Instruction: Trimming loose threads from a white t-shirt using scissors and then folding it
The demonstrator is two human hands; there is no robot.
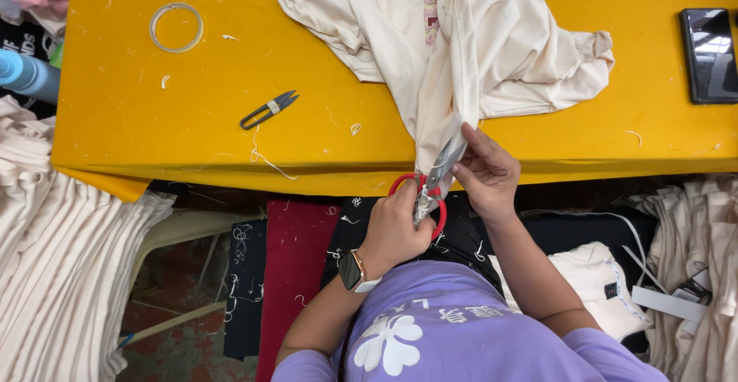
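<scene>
Yellow table [154, 113], left hand [396, 224] gripping red scissors [430, 190], right hand [484, 171] pinching cream garment [477, 51], thread snips [269, 110] nearby

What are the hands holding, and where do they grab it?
The left hand holds red-handled scissors by the handle loops. The right hand pinches the cream garment at its hanging lower end.

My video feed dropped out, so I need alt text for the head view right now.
Seen from above, a person's left hand works red-handled scissors at a fold of cream fabric that the right hand holds taut at the edge of a yellow table. Thread snips, a tape ring and a phone lie on the table.
</scene>
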